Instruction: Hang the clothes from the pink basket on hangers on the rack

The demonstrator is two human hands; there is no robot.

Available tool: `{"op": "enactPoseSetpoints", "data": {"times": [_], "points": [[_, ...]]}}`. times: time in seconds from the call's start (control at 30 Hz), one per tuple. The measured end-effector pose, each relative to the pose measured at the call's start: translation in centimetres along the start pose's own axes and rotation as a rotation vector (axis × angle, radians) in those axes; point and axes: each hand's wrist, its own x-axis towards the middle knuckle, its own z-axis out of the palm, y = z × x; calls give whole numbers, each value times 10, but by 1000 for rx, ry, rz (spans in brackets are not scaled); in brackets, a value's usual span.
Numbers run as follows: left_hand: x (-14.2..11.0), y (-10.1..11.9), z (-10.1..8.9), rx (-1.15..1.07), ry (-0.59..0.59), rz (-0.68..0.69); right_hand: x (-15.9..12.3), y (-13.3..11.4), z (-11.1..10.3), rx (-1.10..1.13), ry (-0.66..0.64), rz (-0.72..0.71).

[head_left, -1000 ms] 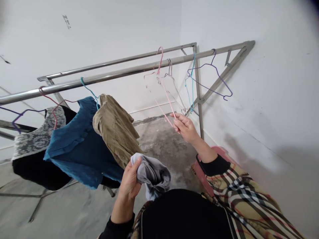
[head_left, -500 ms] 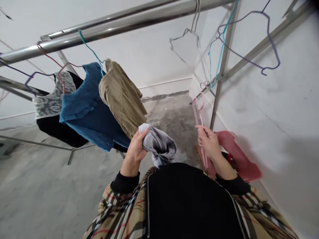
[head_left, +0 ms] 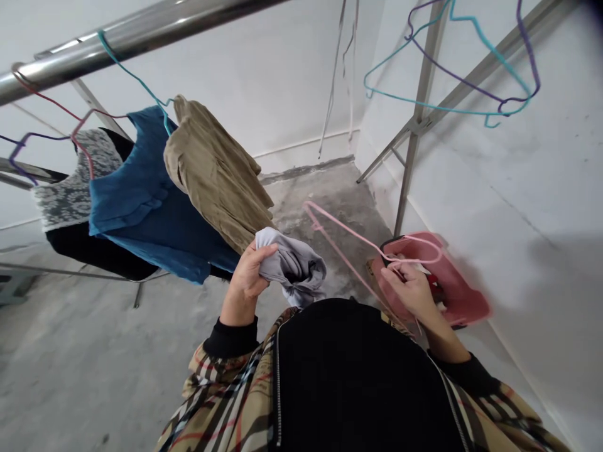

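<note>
My left hand point(head_left: 245, 277) is closed around a bunched grey garment point(head_left: 294, 267) held in front of my chest. My right hand point(head_left: 409, 290) grips a pink wire hanger point(head_left: 346, 235) near its hook end, the hanger lying flat and pointing left toward the grey garment. A steel drying rail point(head_left: 117, 47) runs overhead at the upper left. On it hang an olive-brown garment point(head_left: 217, 176), a blue top point(head_left: 141, 201) and a black-and-white lace top point(head_left: 70, 188).
A pink basin point(head_left: 452, 289) sits on the floor by the white wall, just beyond my right hand. Empty teal and purple hangers point(head_left: 452, 94) hang at upper right beside the rack's steel upright point(head_left: 417, 135). Bare concrete floor point(head_left: 94, 370) spreads to the left.
My right hand took the pink hanger off the rail, brought it down and turned it flat at chest height. The view dropped lower; my left hand kept hold of the grey garment.
</note>
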Motion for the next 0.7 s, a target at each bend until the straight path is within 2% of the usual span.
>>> {"op": "enactPoseSetpoints", "data": {"times": [0.1,0.2,0.3,0.43,0.53,0.7], "points": [[2,0,0,-11,16,0,-8,11,-2,38,-26,-53],[4,-1,1,-36,32,7,-14,15,-3,85,-116,-94],[5,-4,5,-39,15,20,-14,5,-1,68,-219,-55],[5,-7,10,-32,8,44,-12,-11,0,46,-251,-2],[5,-6,9,-49,42,79,-14,-14,-9,58,-312,-21],[6,-9,6,-67,74,107,-16,-18,-22,33,-415,49]]}}
